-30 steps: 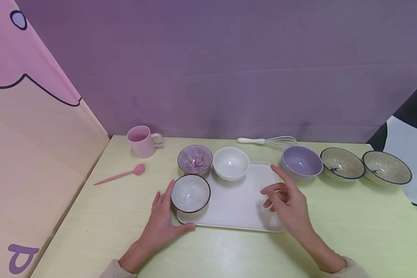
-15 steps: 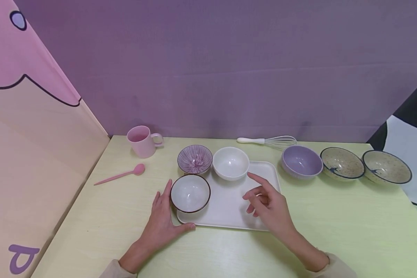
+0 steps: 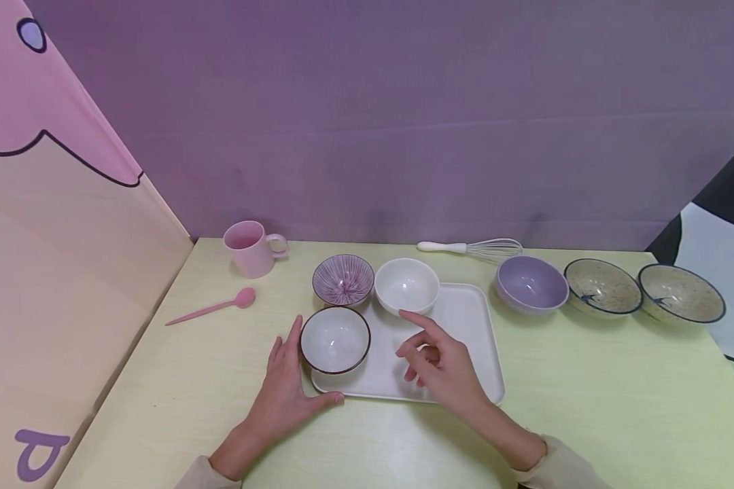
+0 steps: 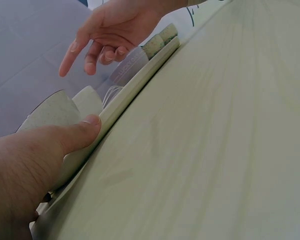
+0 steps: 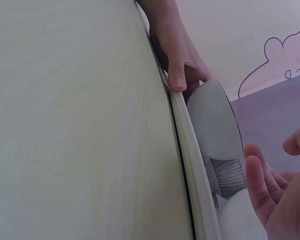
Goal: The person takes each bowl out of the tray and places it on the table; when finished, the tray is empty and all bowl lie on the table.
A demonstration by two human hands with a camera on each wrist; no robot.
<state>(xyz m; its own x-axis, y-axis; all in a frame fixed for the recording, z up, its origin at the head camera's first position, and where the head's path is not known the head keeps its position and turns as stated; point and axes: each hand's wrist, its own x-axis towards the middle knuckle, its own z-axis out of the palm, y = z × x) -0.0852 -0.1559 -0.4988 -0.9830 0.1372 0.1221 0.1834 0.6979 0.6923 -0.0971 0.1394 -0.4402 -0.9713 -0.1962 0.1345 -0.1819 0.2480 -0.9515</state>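
Note:
A white bowl with a brown rim (image 3: 335, 341) stands on the front left of a white rectangular tray (image 3: 465, 333). My left hand (image 3: 287, 390) lies at that corner, its fingers along the bowl's left side and its thumb by the tray's front edge. In the left wrist view the thumb (image 4: 82, 132) overlaps the tray's rim. My right hand (image 3: 443, 363) hovers over the middle of the tray, index finger extended, the others loosely bent, holding nothing. Its index fingertip is close to the front of a plain white bowl (image 3: 406, 286). A purple-striped bowl (image 3: 342, 280) sits left of that one.
Right of the tray stand a lilac bowl (image 3: 532, 285) and two speckled bowls with dark rims, one nearer (image 3: 602, 288) and one at the table's right end. A whisk (image 3: 471, 249) lies at the back. At left are a pink mug (image 3: 251, 251) and pink spoon (image 3: 214, 308).
My right hand has moved left across the tray, from its right edge to in front of the plain white bowl. The left hand and the bowls have stayed where they were.

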